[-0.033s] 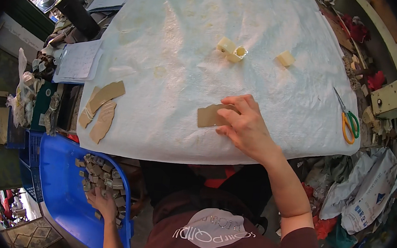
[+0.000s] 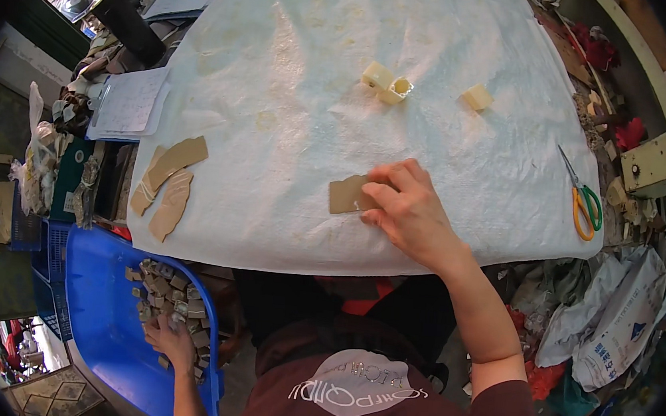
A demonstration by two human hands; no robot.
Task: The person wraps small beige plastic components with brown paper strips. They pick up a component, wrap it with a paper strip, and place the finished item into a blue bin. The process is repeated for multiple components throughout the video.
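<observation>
On the white sheeted table, my right hand (image 2: 406, 211) is closed round the right end of a flat brown piece (image 2: 345, 195) with a wavy edge, thumb on the near side and fingers on the far side. My palm side is hidden. Down at the left, my left hand (image 2: 170, 339) reaches into a blue plastic tub (image 2: 101, 322), among small grey-brown blocks (image 2: 175, 285). Its fingers are curled, and what they hold is too small to make out. Several more flat brown pieces (image 2: 171, 202) overlap at the table's left edge.
Two joined cream blocks (image 2: 387, 83) and a single cream block (image 2: 478, 98) lie farther back. Scissors (image 2: 586, 202) with orange and green handles rest at the right edge. A clipboard with paper (image 2: 128, 102) stands left; plastic bags (image 2: 606, 323) pile up at the lower right.
My right thumb and fingers have drawn closer together on the flat brown piece. My left hand stays in the tub, nearly unmoved.
</observation>
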